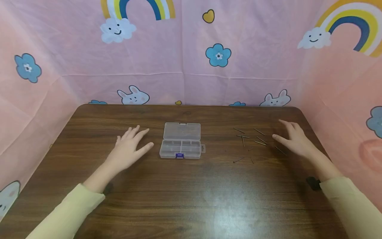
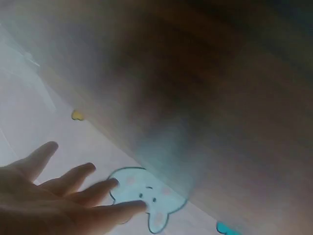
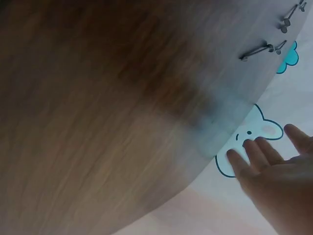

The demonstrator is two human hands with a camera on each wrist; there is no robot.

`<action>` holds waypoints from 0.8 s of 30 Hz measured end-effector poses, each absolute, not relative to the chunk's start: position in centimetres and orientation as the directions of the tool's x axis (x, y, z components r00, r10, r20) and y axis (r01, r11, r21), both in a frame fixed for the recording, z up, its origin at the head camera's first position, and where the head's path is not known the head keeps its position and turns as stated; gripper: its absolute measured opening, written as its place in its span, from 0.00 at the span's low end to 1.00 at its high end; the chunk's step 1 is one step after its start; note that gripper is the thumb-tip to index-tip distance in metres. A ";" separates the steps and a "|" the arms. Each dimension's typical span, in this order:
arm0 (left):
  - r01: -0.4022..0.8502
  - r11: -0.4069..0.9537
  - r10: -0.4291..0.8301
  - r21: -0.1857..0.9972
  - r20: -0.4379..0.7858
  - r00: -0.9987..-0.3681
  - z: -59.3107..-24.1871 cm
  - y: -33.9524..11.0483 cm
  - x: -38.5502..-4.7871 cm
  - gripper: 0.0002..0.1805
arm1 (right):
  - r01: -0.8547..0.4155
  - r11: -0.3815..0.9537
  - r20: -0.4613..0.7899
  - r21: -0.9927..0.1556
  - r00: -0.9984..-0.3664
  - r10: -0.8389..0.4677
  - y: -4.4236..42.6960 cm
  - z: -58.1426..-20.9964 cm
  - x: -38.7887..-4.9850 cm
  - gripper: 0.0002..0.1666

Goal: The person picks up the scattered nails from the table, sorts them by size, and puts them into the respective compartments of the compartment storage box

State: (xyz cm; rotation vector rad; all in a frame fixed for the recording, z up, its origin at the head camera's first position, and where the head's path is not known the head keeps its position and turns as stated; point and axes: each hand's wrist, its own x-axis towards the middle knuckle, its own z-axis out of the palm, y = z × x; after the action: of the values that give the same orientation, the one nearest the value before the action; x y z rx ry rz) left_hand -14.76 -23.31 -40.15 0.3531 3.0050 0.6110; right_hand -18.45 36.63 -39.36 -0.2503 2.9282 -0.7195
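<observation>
Showing in head view only: box (image 1: pixel 181 140)

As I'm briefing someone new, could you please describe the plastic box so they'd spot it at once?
On the dark wooden table, look between the left hand and the loose nails. The clear box sits there, lid open; unlike the thin nails, it has compartments and a purple latch.

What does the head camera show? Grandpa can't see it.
An open, clear divided box sits on a brown table between a person's left hand and right hand, with nail-like pieces scattered near the right hand. Pink cloth with rainbows and bunnies hangs behind.
</observation>
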 end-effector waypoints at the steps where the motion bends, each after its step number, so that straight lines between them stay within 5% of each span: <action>1: 0.222 0.884 0.242 0.412 0.002 -0.970 -40.1 -23.1 -14.8 0.39 | -0.133 0.870 -0.064 -0.475 -0.981 -0.184 36.5 -39.4 -18.6 0.49; 9: 0.212 0.775 0.258 0.595 0.010 -0.966 -40.0 -21.3 -15.3 0.34 | -0.145 0.814 -0.029 -0.563 -0.980 -0.195 35.9 -39.7 -19.8 0.43; 17: 0.039 0.543 0.201 0.839 -0.084 -0.976 -40.0 -19.9 -15.4 0.29 | -0.113 0.730 -0.004 -0.674 -0.988 -0.157 34.7 -39.8 -21.1 0.36; 24: -0.067 0.442 0.160 0.894 -0.152 -0.975 -40.2 -19.3 -15.5 0.27 | -0.072 0.718 -0.026 -0.693 -0.992 -0.125 34.3 -40.1 -21.9 0.30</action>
State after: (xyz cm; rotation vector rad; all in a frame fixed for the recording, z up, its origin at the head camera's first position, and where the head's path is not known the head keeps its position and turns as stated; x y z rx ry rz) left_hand -15.51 -19.26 -40.19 0.0813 2.4794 1.5525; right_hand -21.86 34.30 -40.08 -0.1635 2.8452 -1.1428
